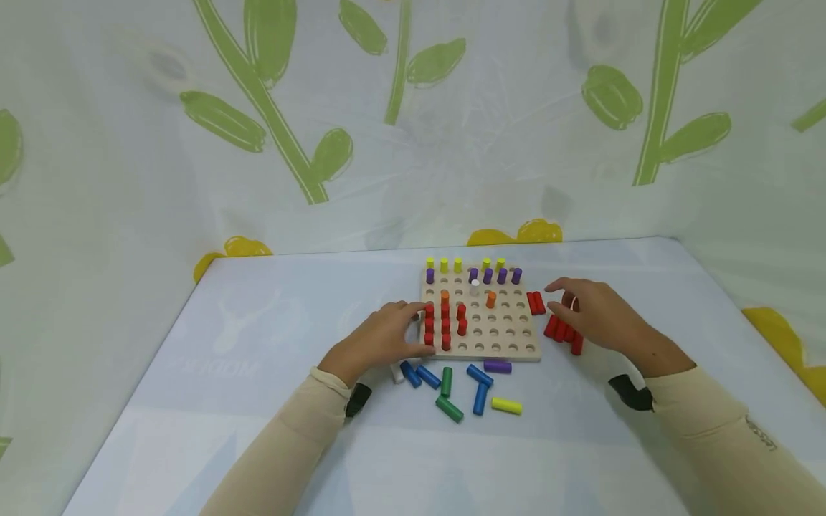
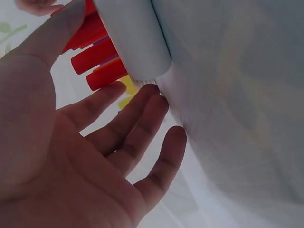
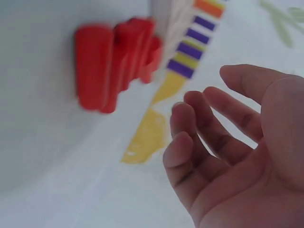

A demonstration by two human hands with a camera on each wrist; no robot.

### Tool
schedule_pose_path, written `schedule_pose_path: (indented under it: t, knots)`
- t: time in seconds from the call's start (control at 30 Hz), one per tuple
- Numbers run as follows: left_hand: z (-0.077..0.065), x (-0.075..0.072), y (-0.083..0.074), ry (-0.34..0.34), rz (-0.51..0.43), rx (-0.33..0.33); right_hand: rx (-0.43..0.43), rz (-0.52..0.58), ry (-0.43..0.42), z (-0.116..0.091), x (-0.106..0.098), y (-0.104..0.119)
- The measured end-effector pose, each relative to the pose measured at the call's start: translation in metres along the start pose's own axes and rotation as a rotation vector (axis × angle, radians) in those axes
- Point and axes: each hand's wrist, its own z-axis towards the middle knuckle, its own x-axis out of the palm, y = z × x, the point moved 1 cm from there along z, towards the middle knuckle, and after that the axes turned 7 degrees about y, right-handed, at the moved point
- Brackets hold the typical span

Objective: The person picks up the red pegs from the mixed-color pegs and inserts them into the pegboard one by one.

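Observation:
A wooden peg board (image 1: 485, 340) lies on the table with red pegs (image 1: 445, 326) standing in its near left holes. My left hand (image 1: 381, 333) is at the board's left edge, thumb and fingers spread. In the left wrist view its thumb (image 2: 71, 28) overlaps the red pegs (image 2: 94, 57); whether it touches them I cannot tell. A white peg (image 2: 135, 38) shows in front of those fingers. Above loose red pegs (image 1: 551, 327) right of the board hovers my right hand (image 1: 600, 315), fingers loosely bent, holding nothing. The right wrist view shows these red pegs (image 3: 94, 66) apart from the fingers.
Yellow pegs (image 1: 444, 265) and purple pegs (image 1: 502, 275) stand in the far rows, with orange pegs (image 1: 491, 300) and a white one mid-board. Blue pegs (image 1: 428, 377), green pegs (image 1: 449, 409), a purple peg (image 1: 497, 366) and a yellow peg (image 1: 507, 406) lie in front.

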Motion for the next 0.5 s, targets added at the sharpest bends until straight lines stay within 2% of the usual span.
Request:
schedule_pose_path:
  t: [0.23, 0.5]
  knots:
    - [0.002, 0.001, 0.005, -0.018, 0.010, 0.027, 0.023, 0.019, 0.144, 0.031, -0.002, -0.015]
    - [0.001, 0.001, 0.005, -0.035, -0.007, 0.022, 0.004, 0.032, 0.193, 0.044, 0.002, -0.018]
